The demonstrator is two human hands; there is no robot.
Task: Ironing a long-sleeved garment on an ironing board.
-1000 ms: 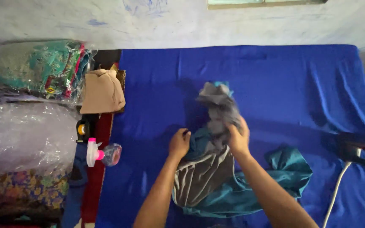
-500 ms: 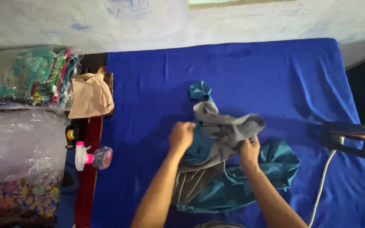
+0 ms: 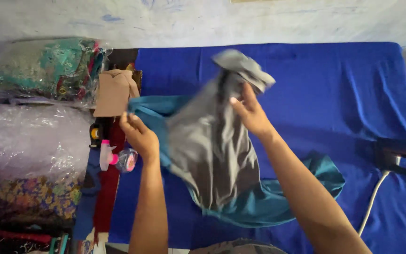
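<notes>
Blue cloth-covered table (image 3: 334,94) fills most of the view, set against a pale scuffed wall (image 3: 189,21). Teal-and-grey garment (image 3: 212,150) is the main item: grey lining side faces up, teal edging at left and along the bottom, blurred; upper part lifted off the table, lower teal hem pooled on the blue cloth near the front edge. Left hand (image 3: 139,136) is clamped on the garment's teal left corner; right hand (image 3: 252,115) grips the bunched grey top, fingers closed around it. Hands apart, fabric stretched between them. Left of the table: big clear plastic bag (image 3: 29,141) of fabric, patterned floral cloth (image 3: 24,197) under it; behind that, a plastic-wrapped green patterned bundle (image 3: 43,68). Tan folded cloth (image 3: 113,91) sits just beside the table's left edge, near the left hand. Below it a small spray bottle (image 3: 113,157), white with pink trim. Right edge: dark iron (image 3: 400,157), partly cut off, white cord (image 3: 374,202) trailing down over the blue cloth, well apart from the garment.
</notes>
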